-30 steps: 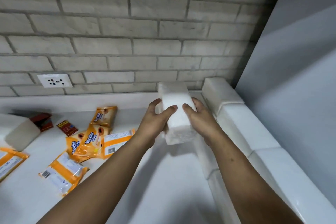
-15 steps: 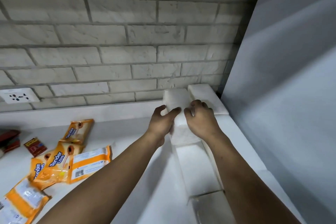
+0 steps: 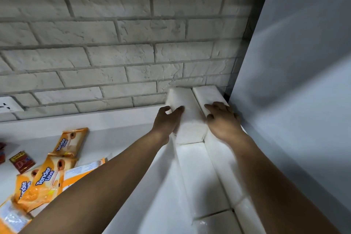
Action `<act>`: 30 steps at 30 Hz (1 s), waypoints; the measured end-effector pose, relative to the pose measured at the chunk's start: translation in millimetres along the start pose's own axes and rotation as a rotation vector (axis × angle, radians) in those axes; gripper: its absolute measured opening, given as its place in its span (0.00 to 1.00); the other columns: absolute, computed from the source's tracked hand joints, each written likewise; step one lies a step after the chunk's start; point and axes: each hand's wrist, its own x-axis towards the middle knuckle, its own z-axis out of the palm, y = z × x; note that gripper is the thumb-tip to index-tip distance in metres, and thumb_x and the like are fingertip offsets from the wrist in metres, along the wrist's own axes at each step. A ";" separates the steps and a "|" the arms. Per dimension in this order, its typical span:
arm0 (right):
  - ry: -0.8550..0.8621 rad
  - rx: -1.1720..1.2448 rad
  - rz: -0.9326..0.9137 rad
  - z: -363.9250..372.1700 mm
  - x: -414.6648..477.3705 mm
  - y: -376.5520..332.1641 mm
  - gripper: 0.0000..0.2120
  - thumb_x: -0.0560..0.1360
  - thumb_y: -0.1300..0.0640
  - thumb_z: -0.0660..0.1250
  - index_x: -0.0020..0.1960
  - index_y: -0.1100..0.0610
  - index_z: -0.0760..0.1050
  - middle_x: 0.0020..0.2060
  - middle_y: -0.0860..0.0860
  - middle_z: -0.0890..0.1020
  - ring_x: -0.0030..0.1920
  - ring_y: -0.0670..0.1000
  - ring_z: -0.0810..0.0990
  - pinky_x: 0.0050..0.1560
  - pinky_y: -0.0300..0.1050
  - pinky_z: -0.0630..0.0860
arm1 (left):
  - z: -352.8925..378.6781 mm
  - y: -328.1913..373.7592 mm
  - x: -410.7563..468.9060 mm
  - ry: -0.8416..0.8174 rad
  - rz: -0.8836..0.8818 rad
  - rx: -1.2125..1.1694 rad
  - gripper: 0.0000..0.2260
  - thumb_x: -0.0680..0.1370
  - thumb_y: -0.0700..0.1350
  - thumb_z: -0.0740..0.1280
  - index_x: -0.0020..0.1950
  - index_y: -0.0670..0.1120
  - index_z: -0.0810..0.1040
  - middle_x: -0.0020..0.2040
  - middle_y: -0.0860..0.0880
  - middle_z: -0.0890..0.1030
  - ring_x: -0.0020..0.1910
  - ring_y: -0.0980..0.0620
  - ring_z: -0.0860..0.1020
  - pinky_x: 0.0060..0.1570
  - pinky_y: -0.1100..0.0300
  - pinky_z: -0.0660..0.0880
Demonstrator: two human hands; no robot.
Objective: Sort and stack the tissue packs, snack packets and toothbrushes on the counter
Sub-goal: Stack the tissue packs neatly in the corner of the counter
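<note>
Left hand grips the white, plastic-wrapped rectangular tissue pack by its left side; right hand rests flat beside it. Pack sits at one o'clock, against the grey brick wall. I judge it light, squashy: hold both long sides.

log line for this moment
left hand: grips tissue pack | right hand: rests on neighbouring pack | tissue pack: by brick wall
</note>
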 end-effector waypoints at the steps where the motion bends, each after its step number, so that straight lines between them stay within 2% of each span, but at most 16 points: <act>1: -0.003 0.022 0.001 -0.2 -0.8 2.0 0.24 0.82 0.55 0.55 0.78 0.45 0.65 0.78 0.49 0.63 0.77 0.56 0.60 0.74 0.57 0.58 | 1.0 -0.3 1.8 0.011 0.002 0.025 0.42 0.61 0.69 0.76 0.71 0.53 0.72 0.59 0.51 0.83 0.55 0.50 0.84 0.60 0.50 0.80; 4: -0.030 0.067 0.006 -2.4 -2.5 5.1 0.26 0.82 0.56 0.55 0.79 0.44 0.63 0.80 0.47 0.60 0.79 0.54 0.56 0.77 0.56 0.54 | 5.2 0.5 1.1 0.027 0.032 0.107 0.35 0.67 0.69 0.71 0.68 0.50 0.76 0.52 0.49 0.85 0.49 0.49 0.85 0.48 0.54 0.82; 6: -0.043 0.060 0.004 -2.9 -3.0 6.5 0.26 0.82 0.54 0.56 0.80 0.44 0.62 0.80 0.47 0.59 0.80 0.54 0.55 0.77 0.55 0.53 | 7.8 -0.6 1.5 0.023 0.043 0.144 0.31 0.71 0.67 0.68 0.67 0.49 0.76 0.51 0.48 0.85 0.48 0.48 0.84 0.39 0.56 0.78; 7: -0.046 0.055 0.004 -2.3 -3.0 7.4 0.26 0.82 0.53 0.57 0.80 0.44 0.62 0.81 0.47 0.58 0.80 0.54 0.55 0.77 0.55 0.53 | 8.9 -1.3 1.9 0.018 0.048 0.156 0.30 0.72 0.67 0.67 0.67 0.49 0.76 0.51 0.48 0.85 0.48 0.48 0.84 0.38 0.58 0.76; 10: -0.041 0.038 0.005 1.0 -3.9 8.8 0.27 0.81 0.48 0.59 0.80 0.43 0.60 0.81 0.46 0.57 0.80 0.53 0.54 0.78 0.55 0.51 | 9.8 -3.2 5.0 0.011 0.059 0.194 0.28 0.75 0.66 0.65 0.67 0.49 0.76 0.53 0.49 0.85 0.50 0.48 0.83 0.42 0.57 0.78; 13: -0.044 0.000 -0.004 6.4 -4.2 9.3 0.31 0.78 0.42 0.60 0.80 0.42 0.59 0.81 0.44 0.56 0.80 0.51 0.52 0.79 0.56 0.50 | 8.8 -5.9 7.7 0.009 0.052 0.215 0.27 0.76 0.64 0.63 0.68 0.49 0.75 0.54 0.50 0.84 0.51 0.49 0.83 0.52 0.53 0.79; 16: -0.026 -0.047 -0.026 13.9 -5.3 9.0 0.36 0.74 0.37 0.60 0.80 0.42 0.58 0.81 0.45 0.55 0.80 0.52 0.51 0.78 0.58 0.50 | 8.1 -6.8 7.6 0.009 0.042 0.225 0.26 0.79 0.62 0.62 0.71 0.49 0.72 0.55 0.51 0.82 0.52 0.50 0.81 0.55 0.52 0.79; 20: 0.002 -0.071 -0.049 17.4 -7.7 9.1 0.38 0.72 0.38 0.63 0.80 0.43 0.57 0.81 0.46 0.55 0.81 0.53 0.51 0.78 0.60 0.52 | 6.2 -5.9 5.5 0.002 0.021 0.242 0.25 0.80 0.61 0.62 0.72 0.49 0.70 0.55 0.52 0.80 0.53 0.49 0.80 0.53 0.53 0.78; 30: -0.015 -0.071 -0.064 17.3 -7.9 9.1 0.40 0.71 0.39 0.63 0.81 0.43 0.55 0.82 0.47 0.53 0.81 0.54 0.49 0.78 0.61 0.49 | 3.7 -3.2 0.8 -0.030 -0.010 0.257 0.24 0.80 0.62 0.62 0.70 0.50 0.69 0.58 0.50 0.80 0.56 0.46 0.80 0.58 0.51 0.78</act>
